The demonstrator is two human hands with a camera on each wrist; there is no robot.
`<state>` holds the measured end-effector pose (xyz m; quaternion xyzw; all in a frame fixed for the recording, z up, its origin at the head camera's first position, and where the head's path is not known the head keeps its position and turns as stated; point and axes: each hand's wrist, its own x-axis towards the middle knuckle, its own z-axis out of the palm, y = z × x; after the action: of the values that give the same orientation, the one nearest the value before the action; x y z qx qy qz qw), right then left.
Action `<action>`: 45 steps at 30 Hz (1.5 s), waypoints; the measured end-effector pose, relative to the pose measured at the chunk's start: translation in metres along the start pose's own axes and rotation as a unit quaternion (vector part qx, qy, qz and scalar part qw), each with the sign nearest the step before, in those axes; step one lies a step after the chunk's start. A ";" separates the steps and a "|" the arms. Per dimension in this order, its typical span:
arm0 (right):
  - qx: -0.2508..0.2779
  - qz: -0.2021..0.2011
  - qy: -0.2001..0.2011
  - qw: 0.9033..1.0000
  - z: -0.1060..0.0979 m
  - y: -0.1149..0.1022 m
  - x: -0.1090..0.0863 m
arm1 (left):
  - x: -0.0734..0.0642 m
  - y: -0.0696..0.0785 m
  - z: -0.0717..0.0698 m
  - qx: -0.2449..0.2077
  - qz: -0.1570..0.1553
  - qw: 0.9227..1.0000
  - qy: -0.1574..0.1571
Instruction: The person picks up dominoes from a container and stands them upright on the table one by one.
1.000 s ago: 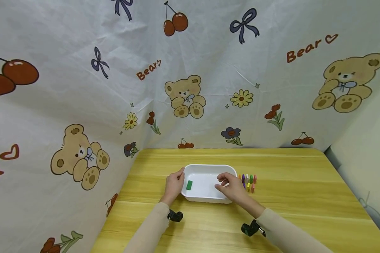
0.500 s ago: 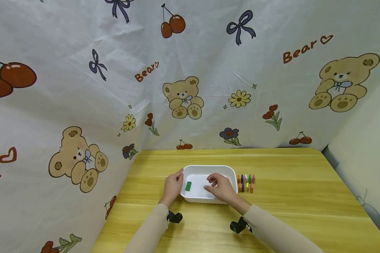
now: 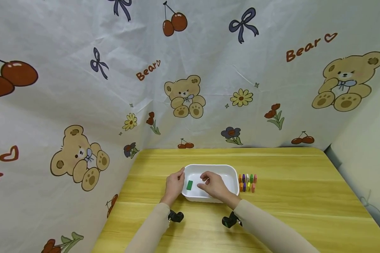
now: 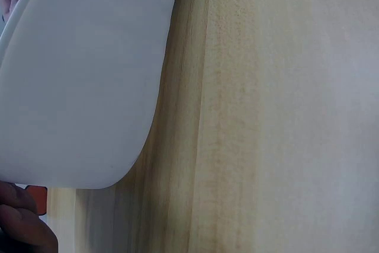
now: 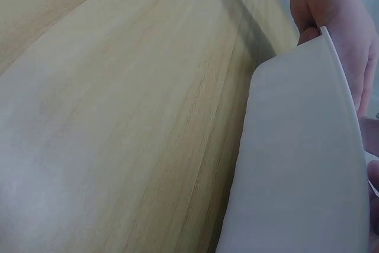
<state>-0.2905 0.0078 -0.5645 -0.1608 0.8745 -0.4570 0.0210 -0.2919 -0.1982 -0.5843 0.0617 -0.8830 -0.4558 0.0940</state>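
Observation:
A white plastic tray [image 3: 223, 196] rests on the table. My left hand [image 3: 174, 184] holds its left rim in the head view; the right wrist view also shows that hand [image 5: 337, 19] at the tray's end. Inside, towards the left, a small green rectangular block [image 3: 189, 185] lies flat. Over the tray, just right of this block, hovers my right hand [image 3: 215, 186], its fingers bent and the thumb apart from them, with no object visible between. The left wrist view shows mostly the tray's outer wall [image 4: 89, 81] and some fingertips [image 4: 26, 223] below it.
Small coloured blocks [image 3: 247, 178] stand upright in two rows just right of the tray, in orange, purple, white, green, yellow and pink. The wooden table [image 3: 291, 196] meets a bear-printed cloth [image 3: 209, 133] at the back and left. A pale wall [image 3: 364, 165] borders the right side.
My right hand has moved left across the tray, from its right end to near the green block. The left hand and the green block have stayed in place.

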 end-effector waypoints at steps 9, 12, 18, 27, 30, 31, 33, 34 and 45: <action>0.000 -0.013 -0.006 1.000 0.010 -0.002 0.012 | 0.001 -0.003 -0.003 0.013 -0.002 1.000 0.004; -0.005 -0.017 -0.010 1.000 0.015 -0.002 0.015 | 0.000 -0.004 -0.003 0.018 -0.008 1.000 0.000; -0.018 -0.003 -0.027 0.999 0.024 -0.003 0.020 | 0.001 -0.003 -0.001 0.019 -0.011 1.000 -0.003; -0.022 0.009 -0.047 0.999 0.034 -0.002 0.028 | 0.001 0.000 0.000 0.026 0.016 1.000 -0.005; -0.027 0.010 -0.054 0.998 0.037 -0.005 0.030 | 0.002 -0.001 -0.001 0.030 0.018 0.999 -0.006; -0.028 0.011 -0.059 0.998 0.037 -0.006 0.030 | 0.002 -0.001 -0.001 0.031 0.019 0.999 -0.006; -0.031 0.015 -0.069 0.997 0.039 -0.008 0.032 | 0.003 -0.002 -0.001 0.030 0.023 0.999 -0.004; -0.033 0.019 -0.076 0.996 0.040 -0.010 0.032 | 0.003 -0.003 -0.001 0.030 0.024 0.999 -0.003; -0.084 0.026 -0.075 0.993 0.050 -0.012 0.037 | 0.003 -0.002 -0.001 0.041 0.020 0.999 0.001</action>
<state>-0.3134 -0.0493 -0.5795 -0.1731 0.9097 -0.3678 0.0849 -0.2943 -0.2007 -0.5852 0.0488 -0.9018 -0.4173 0.1016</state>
